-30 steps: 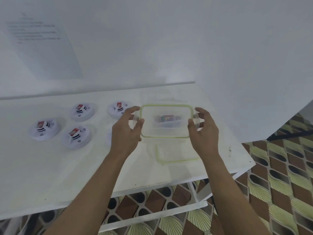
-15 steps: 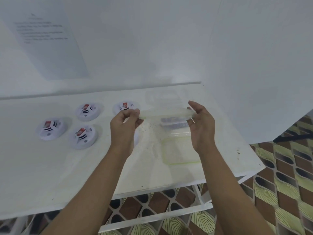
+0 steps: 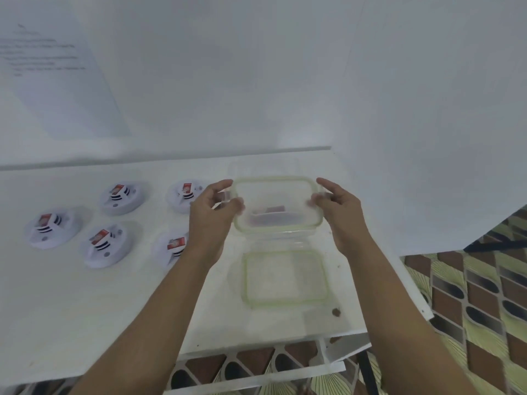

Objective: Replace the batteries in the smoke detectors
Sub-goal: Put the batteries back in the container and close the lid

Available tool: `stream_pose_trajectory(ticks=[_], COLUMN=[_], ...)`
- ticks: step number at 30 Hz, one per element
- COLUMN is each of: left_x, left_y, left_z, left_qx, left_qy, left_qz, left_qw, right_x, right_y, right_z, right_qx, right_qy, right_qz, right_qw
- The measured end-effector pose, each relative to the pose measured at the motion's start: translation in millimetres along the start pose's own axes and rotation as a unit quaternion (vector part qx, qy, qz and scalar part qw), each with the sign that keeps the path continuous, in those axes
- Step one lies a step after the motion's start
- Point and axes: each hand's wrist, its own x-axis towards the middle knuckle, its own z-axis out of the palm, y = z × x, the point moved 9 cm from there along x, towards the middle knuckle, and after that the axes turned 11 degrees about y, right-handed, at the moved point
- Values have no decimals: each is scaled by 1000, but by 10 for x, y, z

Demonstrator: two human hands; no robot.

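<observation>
Closest in, below both wrists, the white rails (image 3: 256, 377) of the frame and a patterned floor (image 3: 470, 295) show past the front edge of the worktop (image 3: 85, 309). On the worktop just under and nearer than the fingers lies a clear, green-edged rectangle (image 3: 285, 276), either a second lid or a shallow tray, I cannot tell which; it seems parked there to stay out of the way, with a small brown speck (image 3: 336, 311) off its right corner. Above it the left hand (image 3: 212, 220) and right hand (image 3: 340, 215) hold a clear lid (image 3: 275, 181) with a green rim, raised off the worktop and tilted toward the camera. The left fingers (image 3: 224, 184) are clamped on its left short edge, index over the top and thumb beneath, and the right fingers (image 3: 325, 184) pinch the right short edge the same way, a two-sided hold that keeps the lid level over what sits below. Through the lid, between the two thumbs, a blurred reddish shape reads as the batteries (image 3: 269, 216), apparently lying in a faint clear box (image 3: 265, 169) whose far wall shows just beyond the fingertips. Left of the left fingers, five smoke detectors (image 3: 105, 248) lie apart on the worktop, red-labelled cells facing up, probably so each can be reached in turn. Farthest back, a printed sheet (image 3: 57, 81) hangs on the white wall.
</observation>
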Motion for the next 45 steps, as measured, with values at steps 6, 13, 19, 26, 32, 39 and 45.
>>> stream_pose_trajectory(ticks=[6,13,19,26,32,39,45], left_x=[139,207,278,309,294,92,42], left_y=[-171,-361,-424,-416,-352,-547,-713], left_z=[125,111,119,117,126,447,490], left_qx=[94,228,243,265,294,335,262], left_qy=[103,185,173,173,179,12,-51], left_qz=[32,39,22,33,65,30,1], left_qw=[990,955,954,948,937,942,964], right_x=[387,561,534,553,579,569,577], right_y=[-16,108,290,345,384,471,484], right_z=[34,232,233,281,291,362,375], right_qx=[-186,-297,-259,-250,-257,-290,-288], right_qy=[-32,-63,-81,-122,-154,-126,-122], right_qz=[-73,-108,-83,-71,-56,-78,-81], right_qw=[979,947,959,958,953,945,946])
